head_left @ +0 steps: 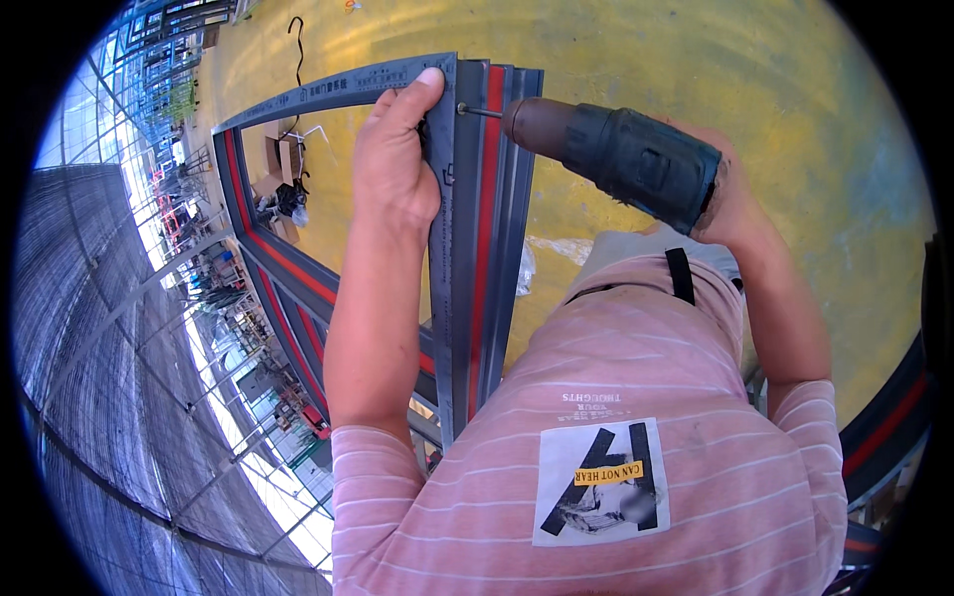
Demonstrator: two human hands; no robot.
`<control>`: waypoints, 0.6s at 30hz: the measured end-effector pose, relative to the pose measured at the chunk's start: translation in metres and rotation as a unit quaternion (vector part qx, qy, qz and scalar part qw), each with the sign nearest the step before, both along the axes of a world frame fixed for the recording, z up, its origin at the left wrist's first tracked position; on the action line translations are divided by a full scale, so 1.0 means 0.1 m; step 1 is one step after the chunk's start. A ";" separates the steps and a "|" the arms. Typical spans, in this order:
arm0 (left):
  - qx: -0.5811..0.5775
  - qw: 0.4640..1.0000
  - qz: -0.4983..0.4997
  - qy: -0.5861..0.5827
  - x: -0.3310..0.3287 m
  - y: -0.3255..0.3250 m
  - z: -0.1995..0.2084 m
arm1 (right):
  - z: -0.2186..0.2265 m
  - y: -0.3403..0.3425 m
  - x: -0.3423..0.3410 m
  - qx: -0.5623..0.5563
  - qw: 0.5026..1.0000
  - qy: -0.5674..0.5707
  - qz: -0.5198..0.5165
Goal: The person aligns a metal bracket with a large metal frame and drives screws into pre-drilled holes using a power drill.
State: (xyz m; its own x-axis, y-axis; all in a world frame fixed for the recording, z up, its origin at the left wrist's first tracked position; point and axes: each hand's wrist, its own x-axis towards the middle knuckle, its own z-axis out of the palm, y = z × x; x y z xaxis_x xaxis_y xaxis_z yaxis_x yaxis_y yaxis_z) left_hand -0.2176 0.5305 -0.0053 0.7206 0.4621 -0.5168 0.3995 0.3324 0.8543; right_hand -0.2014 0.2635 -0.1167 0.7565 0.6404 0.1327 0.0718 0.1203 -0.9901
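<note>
Grey frame (447, 268): our left hand (399, 149) is gripping its corner.
Black drill (636, 159): our right hand (733, 199) is clasping it, bit (485, 112) meeting the frame.

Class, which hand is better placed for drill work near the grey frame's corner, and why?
Probably the right hand: it grips the power drill, whose bit points at the frame. The left hand holds the frame, without a tool.

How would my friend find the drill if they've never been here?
Start with the big grey frame with red stripes, over the yellow floor. Near its top right corner, the drill sticks out to the right, gripped by the right hand. Unlike the long straight bars beside it, it's dark, chunky and rounded, with a thin bit.
</note>
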 end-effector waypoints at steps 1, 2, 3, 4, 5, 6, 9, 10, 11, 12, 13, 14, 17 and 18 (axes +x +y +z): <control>-0.003 1.000 0.001 -0.004 -0.01 0.00 0.00 | -0.06 -0.01 0.10 -0.001 1.000 -0.024 0.017; -0.002 1.000 0.003 0.004 -0.04 0.00 0.00 | -0.09 -0.01 0.14 -0.001 0.998 -0.049 0.035; 0.000 1.000 0.001 0.010 -0.03 -0.01 0.01 | -0.07 0.01 0.11 0.004 0.999 -0.035 0.021; 0.004 1.000 0.000 0.014 0.00 -0.01 0.01 | -0.02 0.06 0.05 0.020 0.999 -0.048 -0.013; 0.004 1.000 -0.002 0.006 0.05 -0.03 0.02 | 0.04 0.11 -0.05 0.036 0.996 -0.060 -0.048; 0.001 1.000 0.001 0.005 0.02 -0.04 0.02 | 0.07 0.14 -0.14 0.049 0.994 -0.066 -0.076; 0.010 1.000 0.005 0.010 -0.02 0.01 -0.01 | 0.03 0.09 -0.03 0.031 0.996 0.080 0.017; 0.018 1.000 0.003 0.012 -0.01 0.03 -0.02 | -0.02 0.09 0.00 0.051 0.993 0.101 0.032; 0.020 1.000 0.001 0.012 0.00 0.04 -0.01 | -0.03 0.09 0.01 0.055 0.996 0.070 0.012; 0.020 1.000 0.000 0.014 0.00 0.04 -0.03 | -0.05 0.09 0.03 0.057 0.997 0.039 0.017; 0.019 1.000 -0.001 0.016 -0.01 0.05 -0.05 | -0.06 0.08 0.07 0.060 0.998 0.009 0.022; 0.018 1.000 -0.001 0.017 -0.03 0.06 -0.07 | -0.06 0.07 0.13 0.062 0.997 -0.022 0.027; 0.021 1.000 -0.012 0.005 0.01 0.08 -0.06 | 0.06 0.01 0.40 -0.025 0.971 -0.239 -0.011; 0.024 0.999 -0.025 0.003 0.06 0.06 -0.03 | 0.07 0.00 0.50 -0.039 0.964 -0.262 -0.004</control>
